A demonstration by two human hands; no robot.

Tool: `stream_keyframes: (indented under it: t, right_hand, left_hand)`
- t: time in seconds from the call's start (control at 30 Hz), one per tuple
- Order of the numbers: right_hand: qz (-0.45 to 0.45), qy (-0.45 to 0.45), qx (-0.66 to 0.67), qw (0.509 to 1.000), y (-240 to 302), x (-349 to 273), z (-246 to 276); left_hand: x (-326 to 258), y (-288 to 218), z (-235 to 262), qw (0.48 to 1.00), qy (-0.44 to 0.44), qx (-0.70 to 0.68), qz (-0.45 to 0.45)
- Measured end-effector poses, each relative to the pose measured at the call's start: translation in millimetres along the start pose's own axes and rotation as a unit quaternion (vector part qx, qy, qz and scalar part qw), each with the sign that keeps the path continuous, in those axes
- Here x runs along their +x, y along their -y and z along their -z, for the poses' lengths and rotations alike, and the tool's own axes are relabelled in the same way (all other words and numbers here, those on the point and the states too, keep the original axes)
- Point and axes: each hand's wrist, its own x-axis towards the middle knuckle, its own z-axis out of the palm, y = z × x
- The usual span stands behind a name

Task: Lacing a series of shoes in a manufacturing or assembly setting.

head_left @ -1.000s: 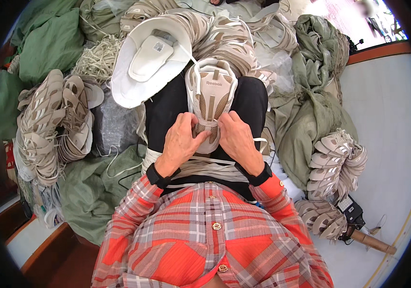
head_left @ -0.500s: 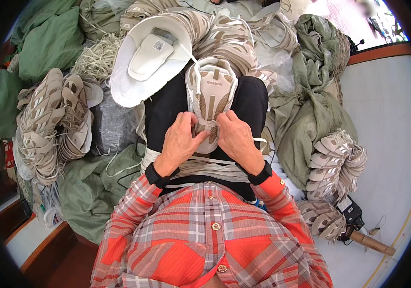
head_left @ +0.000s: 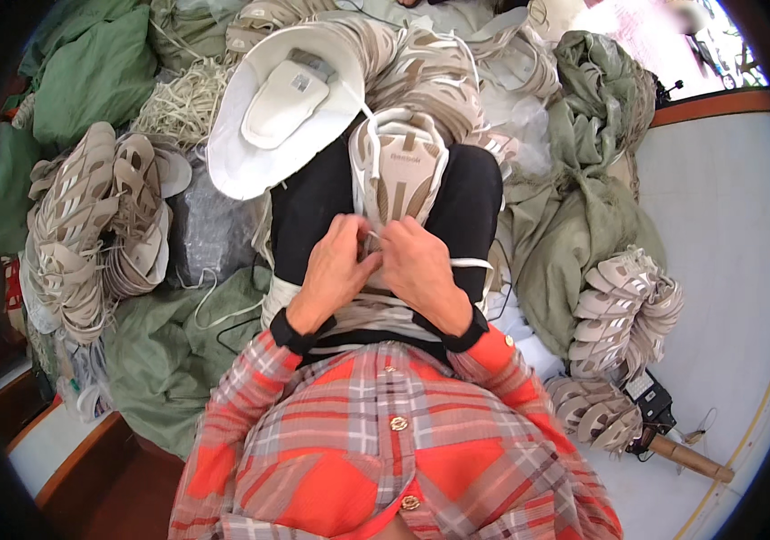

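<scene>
A beige and white shoe upper (head_left: pixel 410 171) lies between my knees, its toe end toward me and a white shoelace (head_left: pixel 470 263) trailing out past my right wrist. My left hand (head_left: pixel 338 270) is closed at the near end of the upper, thumb and fingers pinched on it. Close against it, my right hand (head_left: pixel 421 274) is also closed, its fingertips slightly smeared by motion. A pale strand that looks like lace shows between the two hands' fingertips. Both hands cover the toe end of the upper.
A bundle of pale laces (head_left: pixel 362 310) lies across my lap. Stacked shoe uppers stand at left (head_left: pixel 70 234), beyond my knees (head_left: pixel 430 85) and at right (head_left: pixel 628 310). A white hat (head_left: pixel 223 153) sits by my left knee. Green sacks (head_left: pixel 574 243) and a wooden-handled tool (head_left: pixel 691 457) lie around.
My right hand has moved left, off the upper's right side and up against my left hand. The upper's toe end is now more covered by my hands.
</scene>
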Motion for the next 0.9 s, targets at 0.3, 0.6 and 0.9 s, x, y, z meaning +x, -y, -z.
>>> stream_keyframes:
  t: [0.3, 0.6, 0.9]
  right_hand:
    - [-0.064, -0.007, 0.031, 0.997, -24.4, -7.6, 13.9]
    - [-0.04, 0.014, 0.02, 0.999, -28.3, -4.7, 17.1]
    - [0.001, 0.082, -0.108, 0.991, -16.4, 12.0, 19.5]
  left_hand:
    - [4.1, 4.9, -4.0, 0.999, 0.001, -0.031, 0.024]
    - [3.2, 1.6, -2.1, 1.0, -0.002, -0.015, 0.008]
    - [3.7, 0.1, -2.1, 1.0, 0.003, 0.003, 0.003]
